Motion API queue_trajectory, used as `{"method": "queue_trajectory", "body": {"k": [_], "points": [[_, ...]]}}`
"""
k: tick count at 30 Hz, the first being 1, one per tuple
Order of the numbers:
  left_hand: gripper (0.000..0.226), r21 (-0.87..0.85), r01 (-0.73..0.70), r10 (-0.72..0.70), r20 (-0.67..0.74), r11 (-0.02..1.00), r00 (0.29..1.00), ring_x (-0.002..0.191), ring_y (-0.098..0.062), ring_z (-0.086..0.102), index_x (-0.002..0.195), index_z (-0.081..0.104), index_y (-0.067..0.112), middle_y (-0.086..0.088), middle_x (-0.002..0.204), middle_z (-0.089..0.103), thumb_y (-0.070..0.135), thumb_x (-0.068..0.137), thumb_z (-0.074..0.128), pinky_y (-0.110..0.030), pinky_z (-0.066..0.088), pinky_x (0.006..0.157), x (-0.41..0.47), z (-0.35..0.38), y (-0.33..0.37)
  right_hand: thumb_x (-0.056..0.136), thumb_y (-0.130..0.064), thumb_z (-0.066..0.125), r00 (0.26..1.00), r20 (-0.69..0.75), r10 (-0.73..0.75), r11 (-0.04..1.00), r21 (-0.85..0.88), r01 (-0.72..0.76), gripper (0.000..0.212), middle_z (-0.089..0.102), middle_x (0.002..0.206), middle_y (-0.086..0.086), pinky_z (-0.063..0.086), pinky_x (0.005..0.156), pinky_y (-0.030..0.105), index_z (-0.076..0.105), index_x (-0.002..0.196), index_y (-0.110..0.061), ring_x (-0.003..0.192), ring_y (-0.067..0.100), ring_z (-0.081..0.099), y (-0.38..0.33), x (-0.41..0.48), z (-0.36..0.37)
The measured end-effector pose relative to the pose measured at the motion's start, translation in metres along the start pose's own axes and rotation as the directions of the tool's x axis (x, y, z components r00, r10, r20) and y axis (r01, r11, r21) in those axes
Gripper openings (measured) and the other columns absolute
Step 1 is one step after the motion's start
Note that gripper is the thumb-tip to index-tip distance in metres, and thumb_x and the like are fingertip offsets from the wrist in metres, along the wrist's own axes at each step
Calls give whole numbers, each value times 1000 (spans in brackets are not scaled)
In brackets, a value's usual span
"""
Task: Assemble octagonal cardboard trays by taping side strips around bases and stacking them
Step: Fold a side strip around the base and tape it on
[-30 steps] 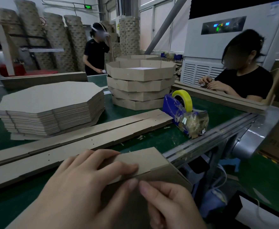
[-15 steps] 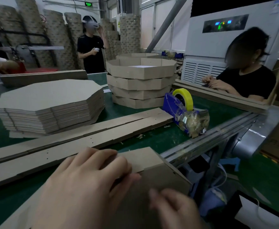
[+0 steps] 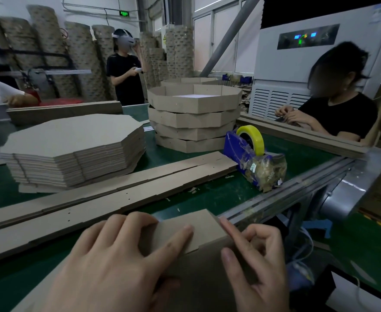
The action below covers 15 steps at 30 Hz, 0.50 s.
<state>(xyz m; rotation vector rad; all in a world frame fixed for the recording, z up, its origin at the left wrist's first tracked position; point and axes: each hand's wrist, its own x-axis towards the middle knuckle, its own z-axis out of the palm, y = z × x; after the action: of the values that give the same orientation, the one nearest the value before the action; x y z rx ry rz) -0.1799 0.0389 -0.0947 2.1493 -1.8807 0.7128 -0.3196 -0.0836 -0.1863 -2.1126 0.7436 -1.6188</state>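
My left hand and right hand: both bare as far as they show. Short, rounded nails on my fingers.

A flat brown cardboard base lay at the worktop's near edge, a side strip folded against it; four finished octagonal trays stood stacked farther back.
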Motion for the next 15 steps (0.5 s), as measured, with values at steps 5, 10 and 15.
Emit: {"method": "queue_trajectory", "body": {"k": [5, 10, 15], "points": [[51, -75, 5, -2, 47, 997, 999, 56, -19, 63, 98, 75, 41, 1, 73, 63, 62, 72, 35, -25, 36, 43, 16, -12, 20, 94, -59, 41, 999, -5, -44, 996, 78, 44, 37, 44, 98, -4, 39, 73, 13, 58, 125, -48, 78, 8, 47, -4, -4, -3], [47, -194, 1, -6, -26, 981, 1000, 58, -18, 61, 104, 72, 44, 2, 82, 64, 63, 80, 35, -29, 45, 37, 9, -24, 15, 81, -59, 41, 935, 72, 347, 907, 228, -354, 33, 49, 105, -24, 34, 93, 18, 70, 95, -55, 106, 3, 49, 18, 21, -16], [46, -308, 81, -122, -115, 948, 986, 75, -13, 59, 126, 48, 56, 11, 97, 58, 72, 87, 30, -38, 53, 46, -2, -24, -1, 84, -43, 42, 855, 316, 411, 789, 347, -508, 31, 68, 94, -16, 42, 71, 10, 72, 89, -34, 89, -4, 61, 27, 47, -25]]}}
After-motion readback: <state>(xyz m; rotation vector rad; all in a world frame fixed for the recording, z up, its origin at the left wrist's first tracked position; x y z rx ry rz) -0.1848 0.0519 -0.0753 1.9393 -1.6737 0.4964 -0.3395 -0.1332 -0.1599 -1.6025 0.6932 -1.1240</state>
